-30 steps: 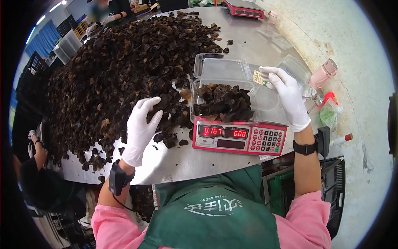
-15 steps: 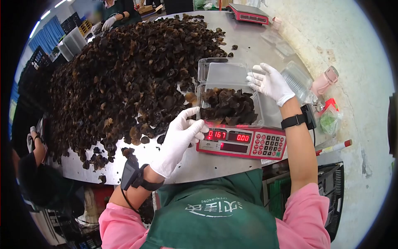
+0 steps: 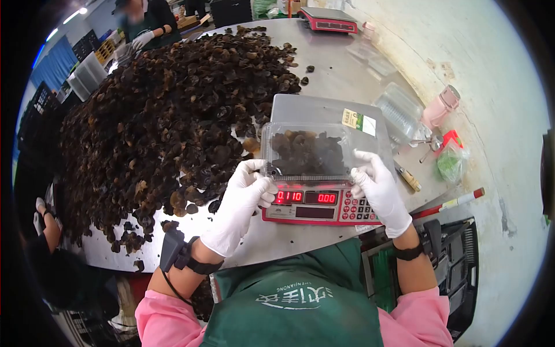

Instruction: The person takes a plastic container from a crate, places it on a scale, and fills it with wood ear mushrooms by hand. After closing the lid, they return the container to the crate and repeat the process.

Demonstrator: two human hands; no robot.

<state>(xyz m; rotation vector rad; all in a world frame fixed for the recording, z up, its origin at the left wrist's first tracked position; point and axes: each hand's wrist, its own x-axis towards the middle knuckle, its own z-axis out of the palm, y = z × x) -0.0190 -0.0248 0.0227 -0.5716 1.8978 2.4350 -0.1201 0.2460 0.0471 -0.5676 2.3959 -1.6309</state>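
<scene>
A clear plastic box [image 3: 306, 153] of dark wood-ear-like pieces sits on the grey plate of a red digital scale [image 3: 370, 110], its lid folded down over the contents. The scale's red display shows 0.110 and 0.00. My left hand [image 3: 240, 202], in a white glove, pinches the box's front left corner. At the front right corner my right hand [image 3: 378, 191], also gloved, has its fingers closed on the box edge. A large heap of the same dark pieces [image 3: 156, 121] lies to the left.
Stacked clear boxes [image 3: 399, 110], a pink bottle [image 3: 441, 106], a knife [image 3: 408, 176] and a bag with green contents [image 3: 452, 162] lie to the right. A second scale [image 3: 328, 21] stands at the back. Co-workers' hands [image 3: 143, 39] show at back left and far left.
The box lid has come down from open to folded over the pieces. My right hand has moved down and left to the box's front corner. The display changed from 0.167 to 0.110.
</scene>
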